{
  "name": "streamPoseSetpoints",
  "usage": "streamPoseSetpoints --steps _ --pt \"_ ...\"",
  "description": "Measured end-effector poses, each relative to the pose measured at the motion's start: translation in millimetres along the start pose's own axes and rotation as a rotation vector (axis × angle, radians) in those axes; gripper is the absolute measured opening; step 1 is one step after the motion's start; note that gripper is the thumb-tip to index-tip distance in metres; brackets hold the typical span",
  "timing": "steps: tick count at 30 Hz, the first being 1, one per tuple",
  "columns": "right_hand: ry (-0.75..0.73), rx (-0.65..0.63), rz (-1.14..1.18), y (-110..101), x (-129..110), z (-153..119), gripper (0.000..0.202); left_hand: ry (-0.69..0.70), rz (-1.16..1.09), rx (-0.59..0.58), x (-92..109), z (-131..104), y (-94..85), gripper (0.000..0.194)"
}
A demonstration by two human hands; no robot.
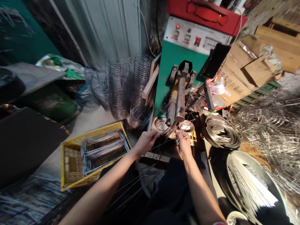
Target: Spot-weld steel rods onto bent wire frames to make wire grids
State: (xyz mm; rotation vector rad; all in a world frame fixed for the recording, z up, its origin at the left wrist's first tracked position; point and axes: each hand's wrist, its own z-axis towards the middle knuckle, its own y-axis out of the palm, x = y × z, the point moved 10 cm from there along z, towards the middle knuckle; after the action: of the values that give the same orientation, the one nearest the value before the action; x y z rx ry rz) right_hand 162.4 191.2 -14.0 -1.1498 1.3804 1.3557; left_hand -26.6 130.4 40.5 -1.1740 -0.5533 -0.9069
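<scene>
- Forearms nearest cam (head view), stretched fwd fr bottom edge.
- L hand: thumb & fingertips pinched tog on thin wire.
- R hand: pinching wire too; can't tell how many pcs.
- Wire: btwn hands, just below machine's arm, slanting up to R.
- Bowls just beyond hands, L one w/ small metal bits.
- L side: yellow crate w/ rods; ring stacks behind.
- Machine: green, red top, red light on, phone on front.
- R side: strip coil nr tub.
</scene>
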Motion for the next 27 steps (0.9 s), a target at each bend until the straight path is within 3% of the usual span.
streamPoseSetpoints --steps 4,10,13,16,18,20,23,24,27 --pt "0.087 -0.067 -0.136 -16 5 -24 0.034 -0.002 -0.013 -0.024 -3 3 -1.1 0.027" --pt "0.225 -0.381 -0.553 -38 48 -115 0.039 0.062 0.163 -0.03 4 4 3.3 0.027" --pt "0.248 -0.542 -0.725 -39 83 -158 0.033 0.124 0.409 -0.129 16 -13 13.3 0.021" --pt "0.256 -0.719 -0.89 -27 113 -191 0.027 0.15 0.573 -0.269 11 -51 12.3 0.019" --pt "0.242 -0.866 -0.948 -13 126 -208 0.025 0.073 0.601 -0.258 -6 -83 -12.5 0.021" --pt "0.215 -0.967 -0.993 -1 133 -219 0.024 -0.102 0.551 -0.096 -34 -117 -62.3 0.018" --pt "0.18 -1.004 -1.064 6 138 -222 0.024 -0.455 0.178 0.446 -98 -182 -164.3 0.013" --pt "0.179 -1.008 -1.078 7 139 -221 0.024 -0.545 0.014 0.64 -122 -208 -190.5 0.016" --pt "0.184 -1.026 -1.098 10 145 -224 0.025 -0.663 -0.183 0.938 -183 -261 -229.4 0.025"
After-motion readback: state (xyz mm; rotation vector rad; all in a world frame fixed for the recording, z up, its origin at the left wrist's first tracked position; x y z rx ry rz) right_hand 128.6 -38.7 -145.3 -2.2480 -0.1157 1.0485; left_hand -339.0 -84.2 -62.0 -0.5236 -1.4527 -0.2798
